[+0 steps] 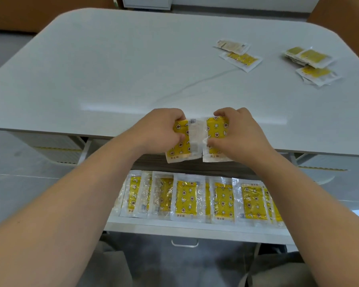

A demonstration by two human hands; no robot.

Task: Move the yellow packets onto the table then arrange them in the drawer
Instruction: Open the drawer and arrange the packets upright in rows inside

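Mostly done, I'd say: a row of packets [186, 200] lay overlapped across the drawer [195, 228], with loose packets [239, 59] waiting far right on the table [133, 69]. Left hand [160, 129] and right hand [236, 131], fingers curled, each pinched one of two held packets [179, 146] over the table's near edge, above the drawer. Long axes ran front-to-back, matching the row, label ends toward the person.

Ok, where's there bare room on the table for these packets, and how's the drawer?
The table is bare across its left half and middle, up to the two loose packets. Its far right corner is crowded with a pile. The drawer holds a packed row.
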